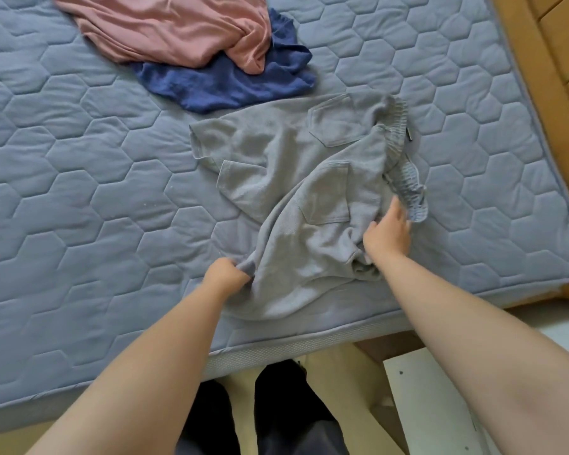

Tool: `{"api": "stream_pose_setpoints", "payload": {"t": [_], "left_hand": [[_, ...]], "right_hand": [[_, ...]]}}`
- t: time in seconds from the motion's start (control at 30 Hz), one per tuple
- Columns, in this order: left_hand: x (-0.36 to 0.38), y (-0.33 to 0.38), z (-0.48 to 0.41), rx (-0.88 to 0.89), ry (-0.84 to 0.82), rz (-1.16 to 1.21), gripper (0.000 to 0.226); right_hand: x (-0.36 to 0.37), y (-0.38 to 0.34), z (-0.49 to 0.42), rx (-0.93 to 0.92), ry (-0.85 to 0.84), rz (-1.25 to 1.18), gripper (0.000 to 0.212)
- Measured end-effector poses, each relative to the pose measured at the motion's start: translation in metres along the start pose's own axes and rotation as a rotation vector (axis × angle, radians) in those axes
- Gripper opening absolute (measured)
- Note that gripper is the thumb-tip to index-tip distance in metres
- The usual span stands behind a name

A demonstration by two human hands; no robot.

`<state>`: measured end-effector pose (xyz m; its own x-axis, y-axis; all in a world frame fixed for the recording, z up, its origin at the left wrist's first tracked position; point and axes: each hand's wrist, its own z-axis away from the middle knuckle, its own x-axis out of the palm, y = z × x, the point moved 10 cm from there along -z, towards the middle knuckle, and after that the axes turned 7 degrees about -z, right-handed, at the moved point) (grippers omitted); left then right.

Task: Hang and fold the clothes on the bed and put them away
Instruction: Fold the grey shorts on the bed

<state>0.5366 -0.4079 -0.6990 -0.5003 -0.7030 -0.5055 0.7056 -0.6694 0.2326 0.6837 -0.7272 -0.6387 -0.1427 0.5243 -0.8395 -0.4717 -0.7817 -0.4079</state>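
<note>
Dark trousers (276,408) and two bare forearms fill the foreground as a person stands at the near edge of a bed (79,198) covered in blue-grey hexagon quilting. Just to the right, a white panel (437,402) rests on the floor beside the bed's near right corner. The left hand (226,274) clenches a bunched corner of the grey shorts (293,165), which lie crumpled close to the near edge, pockets up and elastic waistband turned toward the right edge. The right hand (388,234) lies on the cloth just beside that waistband, fingers stretched forward; whether it pinches the fabric cannot be told. Beyond the shorts lies a rumpled dark blue garment (227,85), partly covered by a pink garment (171,27) at the far edge of view.
</note>
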Motion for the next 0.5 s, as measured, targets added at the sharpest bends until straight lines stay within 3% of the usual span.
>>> {"api": "stream_pose_setpoints", "payload": {"t": [0.07,0.13,0.23,0.3,0.4,0.5], "left_hand": [[-0.005,-0.006,0.004,0.02,0.067,0.21,0.017],[-0.011,-0.011,0.011,0.022,0.13,0.394,0.003],[-0.018,-0.021,0.021,0.005,0.208,0.552,0.006],[-0.028,-0.026,0.029,0.026,0.289,0.552,0.012],[-0.038,-0.033,0.041,0.043,0.37,0.533,0.014],[-0.023,-0.049,0.047,-0.001,0.286,0.677,0.028]], "right_hand": [[0.017,0.007,-0.003,0.004,-0.241,0.114,0.057],[0.018,0.005,0.001,-0.066,-0.315,0.178,0.043],[-0.012,0.006,0.01,-0.127,-0.249,0.093,0.023],[-0.051,0.026,0.011,-0.092,-0.068,0.015,0.019],[-0.106,0.105,0.019,0.198,0.18,0.093,0.035],[-0.11,0.168,0.049,0.506,0.1,0.157,0.048]]}}
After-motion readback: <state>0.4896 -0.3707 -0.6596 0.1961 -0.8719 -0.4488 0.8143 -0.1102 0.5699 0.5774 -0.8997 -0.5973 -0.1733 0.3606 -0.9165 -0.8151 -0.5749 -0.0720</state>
